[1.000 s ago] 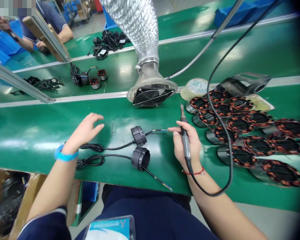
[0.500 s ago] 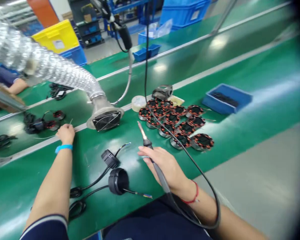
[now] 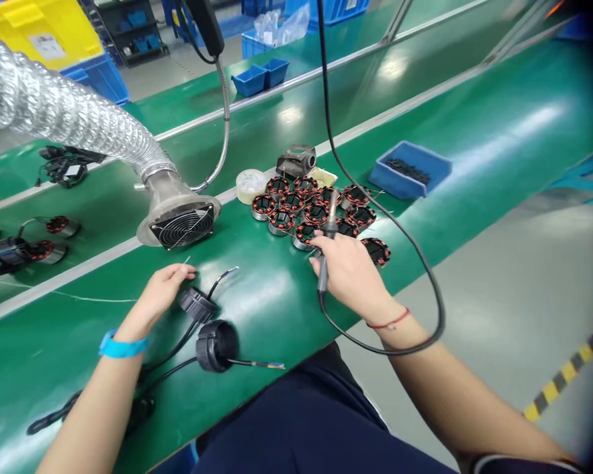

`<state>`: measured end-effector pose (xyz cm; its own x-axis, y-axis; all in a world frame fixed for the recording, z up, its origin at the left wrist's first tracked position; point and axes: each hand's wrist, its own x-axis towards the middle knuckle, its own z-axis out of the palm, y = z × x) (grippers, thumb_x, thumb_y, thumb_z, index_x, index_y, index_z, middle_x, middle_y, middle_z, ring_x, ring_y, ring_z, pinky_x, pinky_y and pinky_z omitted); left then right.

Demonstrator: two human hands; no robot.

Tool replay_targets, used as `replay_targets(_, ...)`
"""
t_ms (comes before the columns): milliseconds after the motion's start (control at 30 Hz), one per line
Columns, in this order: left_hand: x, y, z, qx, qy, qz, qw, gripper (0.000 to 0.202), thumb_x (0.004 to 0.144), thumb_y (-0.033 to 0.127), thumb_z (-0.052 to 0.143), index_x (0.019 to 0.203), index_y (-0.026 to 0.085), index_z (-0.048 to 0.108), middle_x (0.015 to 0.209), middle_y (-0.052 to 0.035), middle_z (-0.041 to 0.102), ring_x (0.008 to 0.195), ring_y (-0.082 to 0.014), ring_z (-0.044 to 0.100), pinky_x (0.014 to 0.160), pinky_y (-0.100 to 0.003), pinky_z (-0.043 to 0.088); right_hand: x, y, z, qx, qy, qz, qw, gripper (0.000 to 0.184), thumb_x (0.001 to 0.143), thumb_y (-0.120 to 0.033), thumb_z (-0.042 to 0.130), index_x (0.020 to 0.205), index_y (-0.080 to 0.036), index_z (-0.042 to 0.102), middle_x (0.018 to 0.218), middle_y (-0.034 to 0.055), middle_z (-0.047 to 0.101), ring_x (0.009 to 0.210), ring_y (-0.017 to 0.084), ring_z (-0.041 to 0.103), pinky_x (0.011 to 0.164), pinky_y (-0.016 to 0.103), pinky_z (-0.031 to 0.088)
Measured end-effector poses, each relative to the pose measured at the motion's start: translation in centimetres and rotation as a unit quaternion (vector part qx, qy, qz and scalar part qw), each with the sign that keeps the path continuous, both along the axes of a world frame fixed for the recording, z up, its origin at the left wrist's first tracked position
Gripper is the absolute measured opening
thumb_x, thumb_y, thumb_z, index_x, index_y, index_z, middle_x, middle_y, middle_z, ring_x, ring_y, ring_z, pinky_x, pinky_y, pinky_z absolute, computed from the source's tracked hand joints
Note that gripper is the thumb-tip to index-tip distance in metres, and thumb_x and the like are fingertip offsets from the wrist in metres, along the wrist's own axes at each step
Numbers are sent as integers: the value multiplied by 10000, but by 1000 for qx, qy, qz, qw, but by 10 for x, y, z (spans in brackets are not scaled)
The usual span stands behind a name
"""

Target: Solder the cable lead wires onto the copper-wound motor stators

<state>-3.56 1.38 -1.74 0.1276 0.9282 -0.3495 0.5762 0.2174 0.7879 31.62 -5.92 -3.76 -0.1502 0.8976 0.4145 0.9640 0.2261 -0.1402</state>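
Note:
My right hand [image 3: 353, 273] is wrapped round the grey handle of a soldering iron [image 3: 323, 271], its tip pointing up and away over several motor stators [image 3: 316, 212] with copper windings. A black cable loops from the handle's lower end. My left hand [image 3: 163, 289] pinches a thin solder wire [image 3: 99, 300], which trails off to the left; a short end sticks out past the fingertips. Just right of that hand lies a black ring-shaped cap [image 3: 197, 304] with a cable through it. A second black cap [image 3: 217, 345], with stripped coloured wire ends, lies nearer to me.
A fume extractor nozzle [image 3: 180, 220] on a silver hose hangs at the left. Behind the stators are a tape roll [image 3: 251, 186] and a soldering iron stand [image 3: 296, 160]. A blue bin [image 3: 410, 170] holds small dark parts. More wired stators [image 3: 49, 250] lie far left.
My left hand has come right and nearer, from the far left wired stators to beside the caps, drawing the solder wire. My right hand has moved the iron up over the stators.

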Motion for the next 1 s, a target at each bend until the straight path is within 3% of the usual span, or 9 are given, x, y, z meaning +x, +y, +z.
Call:
replay_targets(67,14,-2,-2,-17,-25,-29,999,470,799,568,559,939,146,712,986,-119,738,910,-220,631,759,-296,462,-6,12,-5,-19,-51,2,999,246,883,-199,554,1123,-149,567,1067,169,678,1042,340,593,870,468,456)
replay_targets(200,22,-20,0,-90,-57,-109,988,406,784,541,622,752,148,721,745,-74,725,659,-164,590,618,-260,430,-19,23,-6,-15,-73,0,997,239,866,-192,578,1102,-150,582,935,132,696,970,313,598,892,449,420)
replay_targets(333,24,-40,3,-185,-116,-202,955,320,785,455,674,709,151,738,706,-57,722,648,-134,587,638,-232,441,-36,21,-5,-17,-52,43,998,193,904,-174,525,1078,-150,606,844,107,682,873,289,594,832,418,434)
replay_targets(400,25,-43,-2,-211,-172,-180,945,281,780,414,694,756,139,749,736,-67,724,623,-113,568,596,-212,423,-49,18,-7,-24,-19,86,996,182,931,-189,495,1061,-153,616,853,108,681,841,278,586,795,407,444)
replay_targets(467,25,-41,-10,-200,-214,-100,951,275,766,400,710,778,126,732,692,-45,676,508,-64,463,475,-187,322,-63,14,-9,-36,29,147,988,183,946,-198,475,1052,-165,620,870,102,683,825,262,578,777,399,452)
replay_targets(533,23,-36,-19,-171,-235,-20,957,301,772,428,696,788,127,683,605,16,555,426,-29,321,411,-183,188,-77,10,-11,-45,77,220,971,208,950,-172,448,1065,-186,621,896,90,688,847,247,576,814,401,459)
replay_targets(633,18,-31,-27,-141,-260,45,954,388,785,529,657,789,146,596,568,71,399,403,-21,242,404,-183,122,-91,8,-14,-59,125,299,944,279,937,-114,415,1115,-197,613,964,89,697,928,237,584,902,419,460)
replay_targets(800,18,-32,-21,-125,-270,54,953,536,732,663,664,798,135,599,595,55,419,428,-23,259,408,-184,136,-91,19,-16,-93,192,305,928,326,921,-118,455,1222,-201,546,1187,106,667,1118,254,585,967,456,484)
replay_targets(1000,33,-25,-17,-124,-244,46,961,361,770,488,678,748,135,602,597,51,446,435,-23,285,417,-183,148,-89,36,-14,-161,238,300,910,575,806,-263,726,1301,-178,446,1252,152,609,1172,301,599,994,504,520)
